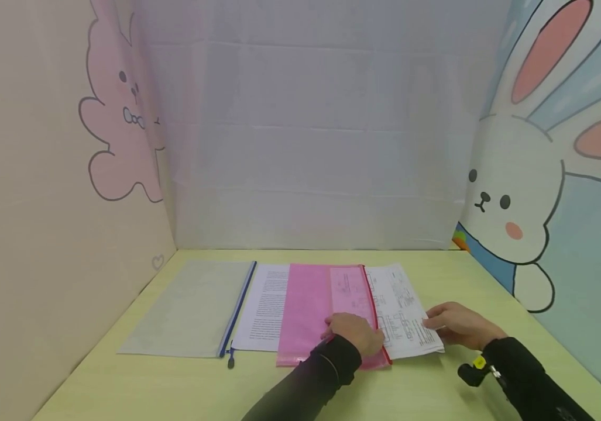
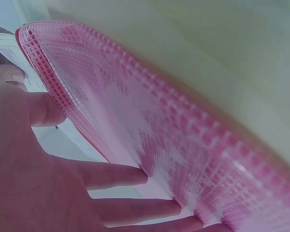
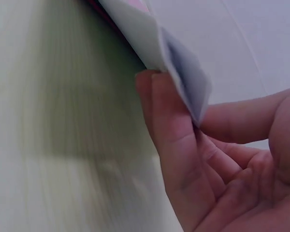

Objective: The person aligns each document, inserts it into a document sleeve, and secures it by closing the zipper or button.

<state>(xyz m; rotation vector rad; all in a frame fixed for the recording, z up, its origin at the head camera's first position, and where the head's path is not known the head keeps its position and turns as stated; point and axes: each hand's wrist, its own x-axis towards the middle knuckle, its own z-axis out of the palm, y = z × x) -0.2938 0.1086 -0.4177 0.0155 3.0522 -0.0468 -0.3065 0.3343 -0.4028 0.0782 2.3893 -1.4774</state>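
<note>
A pink mesh zipper pouch (image 1: pixel 308 292) with a red zipper edge lies in the middle of the table. My left hand (image 1: pixel 355 333) grips it near the front, thumb at the zipper edge and fingers pressed into the mesh (image 2: pixel 121 101), which creases around the fingertips. Printed papers (image 1: pixel 400 310) stick out past the red edge on the right; part of them shows through the pink. The right hand (image 1: pixel 460 324) pinches their near right corner between thumb and fingers. In the right wrist view the paper edge (image 3: pixel 186 72) is raised and slightly bent.
To the left lies a pale translucent pouch (image 1: pixel 189 310) with a blue zipper edge and a dangling dark zipper pull (image 1: pixel 231 359). A text-covered sheet (image 1: pixel 265 310) lies between the two pouches. Cloth walls with rabbit drawings (image 1: pixel 516 193) enclose the yellow table (image 1: pixel 174 386).
</note>
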